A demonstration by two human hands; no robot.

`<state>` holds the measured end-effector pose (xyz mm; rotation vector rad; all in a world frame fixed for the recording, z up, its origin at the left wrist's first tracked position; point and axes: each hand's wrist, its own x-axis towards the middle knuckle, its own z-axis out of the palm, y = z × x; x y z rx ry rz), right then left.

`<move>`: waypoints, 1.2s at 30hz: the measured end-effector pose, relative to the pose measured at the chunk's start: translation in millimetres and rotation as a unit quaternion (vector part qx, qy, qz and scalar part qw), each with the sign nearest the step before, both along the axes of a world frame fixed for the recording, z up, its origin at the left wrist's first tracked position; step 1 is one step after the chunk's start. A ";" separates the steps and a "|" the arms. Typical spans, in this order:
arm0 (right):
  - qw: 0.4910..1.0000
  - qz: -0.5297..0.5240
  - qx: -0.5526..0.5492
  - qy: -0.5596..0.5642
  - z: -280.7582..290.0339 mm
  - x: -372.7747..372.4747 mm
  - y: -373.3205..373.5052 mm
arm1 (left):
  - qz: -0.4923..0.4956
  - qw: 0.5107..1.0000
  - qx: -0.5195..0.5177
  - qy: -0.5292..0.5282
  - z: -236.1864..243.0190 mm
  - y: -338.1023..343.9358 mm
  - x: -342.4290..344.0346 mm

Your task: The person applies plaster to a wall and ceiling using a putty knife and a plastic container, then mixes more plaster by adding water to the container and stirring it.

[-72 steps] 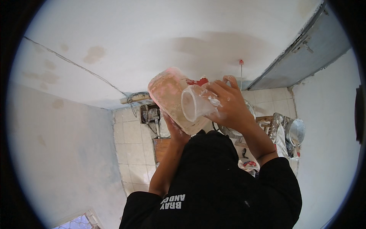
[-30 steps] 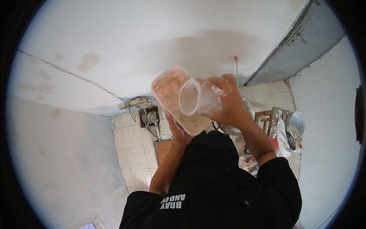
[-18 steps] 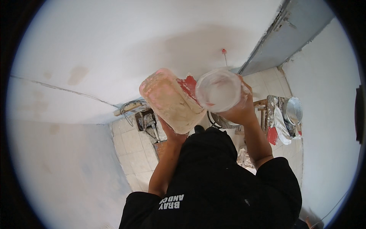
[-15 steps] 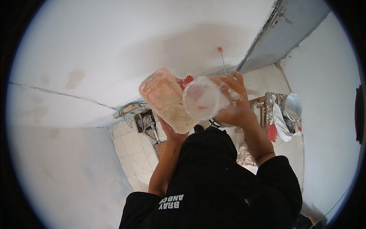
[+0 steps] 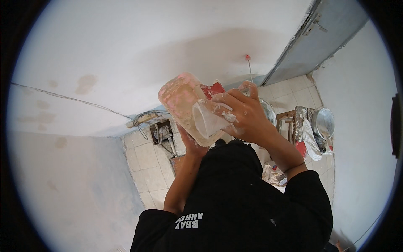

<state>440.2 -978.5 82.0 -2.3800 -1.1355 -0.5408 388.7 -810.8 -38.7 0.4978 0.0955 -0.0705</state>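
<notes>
A pale yellowish tub (image 5: 180, 94), smeared with pink and white residue, is held up in front of me. My left hand (image 5: 192, 143) grips it from underneath near its lower end, its fingers mostly hidden behind the tub. Over the tub's right side, my right hand (image 5: 247, 115) is closed around a clear plastic cup (image 5: 205, 119), tipped sideways with its mouth toward the tub. White flecks cover the right hand's fingers. A red flat piece (image 5: 213, 89) shows at the tub's right edge beside those fingers; whether the hand touches it I cannot tell.
A metal bucket (image 5: 325, 122) and a white cloth (image 5: 309, 138) rest on a spattered stand at right. Beneath the wall cable (image 5: 71, 99) at left sits a dark box of tools (image 5: 162, 133). Beyond are a white wall (image 5: 168, 25) and a grey door (image 5: 336, 25).
The cup has turned from facing up toward me to lying sideways, its mouth facing left over the tub. My left hand still holds the tub, which shifts slightly right in the view.
</notes>
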 end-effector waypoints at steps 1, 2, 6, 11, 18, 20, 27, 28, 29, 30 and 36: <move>1.000 0.001 0.014 0.010 -1.0 1.3 0.2 | 0.001 1.000 0.003 -0.004 0.2 -0.1 0.1; 0.999 0.003 0.027 0.019 -1.9 2.4 0.3 | 0.003 1.000 0.006 -0.008 0.2 -0.3 -0.1; 0.994 0.000 0.083 0.066 -4.6 6.1 -3.4 | 0.013 1.000 -0.014 0.001 -0.4 -1.0 2.1; 0.961 -0.096 0.222 0.132 -15.1 9.2 -12.3 | 0.034 0.990 0.091 -0.107 -4.0 2.7 -1.1; 0.730 -0.209 0.605 0.239 -76.5 -1.1 -66.2 | -0.036 0.989 -0.140 0.008 -32.2 15.6 -1.5; 0.748 -0.316 0.551 0.193 -125.0 -9.6 -88.0 | -0.026 0.994 -0.110 0.012 -20.6 15.1 -1.5; 0.641 -0.600 0.469 0.095 -268.9 -71.6 -180.7 | -0.029 0.997 -0.072 -0.025 -31.3 25.6 2.3; 0.615 -0.634 0.464 0.070 -284.8 -82.1 -191.7 | -0.027 0.997 -0.072 -0.022 -31.4 24.9 0.5; 0.587 -0.666 0.458 0.043 -296.7 -91.7 -202.7 | -0.030 0.997 -0.064 -0.019 -30.4 23.8 0.1; 0.588 -0.665 0.457 0.047 -304.0 -97.8 -212.4 | -0.031 0.998 -0.055 -0.017 -27.9 24.5 -0.5; 0.562 -0.740 0.369 0.025 -351.5 -102.3 -275.9 | -0.045 0.999 -0.022 -0.010 -17.5 19.5 -3.1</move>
